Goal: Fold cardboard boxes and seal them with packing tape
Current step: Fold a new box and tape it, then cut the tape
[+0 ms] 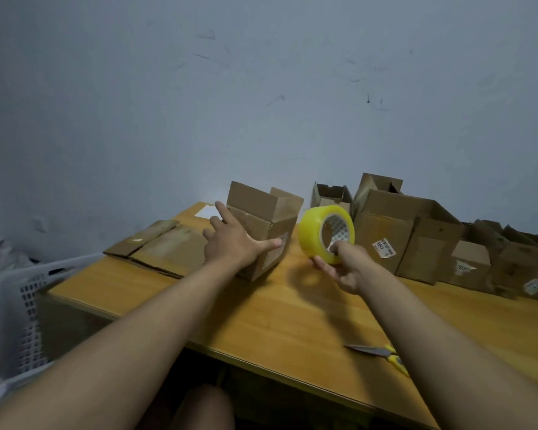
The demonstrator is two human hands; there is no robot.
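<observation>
— While the wooden table (292, 311) held everything, what lay left of the open cardboard box (266, 226)?
— Flattened cardboard (165, 246). The left hand (233, 243) pressed spread fingers on the box; right of it, the right hand (345, 268) gripped the yellow tape roll (316, 232).

One tape roll (326, 233), one pair of scissors (382, 355), one flattened carton (165, 248), one basket (22, 305), several assembled boxes (416, 240).

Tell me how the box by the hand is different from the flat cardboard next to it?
The box stands folded up with its top flaps open; the flat cardboard lies unfolded on the table. The left hand touches the box, not the flat cardboard. Both are brown.
</observation>
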